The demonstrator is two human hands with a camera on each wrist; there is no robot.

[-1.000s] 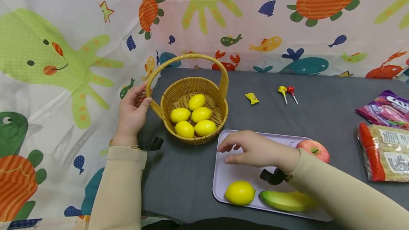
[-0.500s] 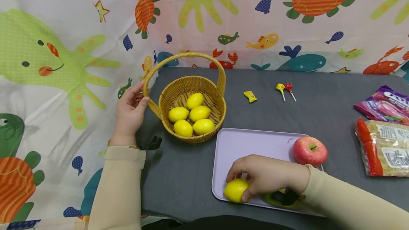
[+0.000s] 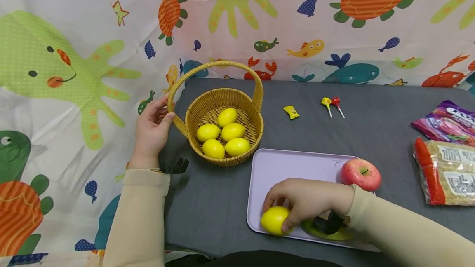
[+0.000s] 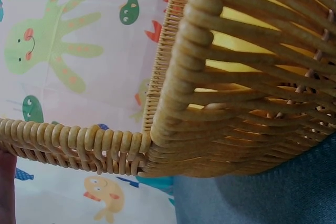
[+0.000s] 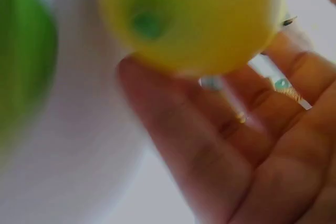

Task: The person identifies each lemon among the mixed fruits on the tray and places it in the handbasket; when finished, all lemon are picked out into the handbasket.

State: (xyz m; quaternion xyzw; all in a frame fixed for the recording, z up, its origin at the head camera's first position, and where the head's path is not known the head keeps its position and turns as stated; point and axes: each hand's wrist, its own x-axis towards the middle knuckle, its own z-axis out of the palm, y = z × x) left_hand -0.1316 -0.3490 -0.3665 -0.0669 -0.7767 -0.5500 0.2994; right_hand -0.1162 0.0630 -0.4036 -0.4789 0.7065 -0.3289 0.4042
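Note:
My right hand (image 3: 302, 201) grips a yellow lemon (image 3: 273, 220) at the front left of the lilac tray (image 3: 297, 158). In the right wrist view, thumb and fingers curl round the lemon (image 5: 194, 19), with its green tip showing. At the left, my left hand (image 3: 153, 129) holds the handle of a round wicker basket (image 3: 193, 112) between thumb and fingers. Several lemons (image 3: 233, 131) lie inside the basket. The left wrist view shows the woven basket wall (image 4: 252, 77) and handle (image 4: 79, 140) close up; only a sliver of hand appears at its edge.
A red apple (image 3: 360, 174) sits at the tray's right side. A green-yellow banana-like fruit (image 3: 334, 233) is partly hidden under my right wrist. Behind lie a yellow wrapped candy (image 3: 291, 112) and two lollipops (image 3: 330, 104). A purple packet (image 3: 447, 122) and a clear-and-red bag (image 3: 445, 172) stand right.
My right hand came down from above the tray's middle to the lemon at its front and now grips it. The left hand stays on the basket handle.

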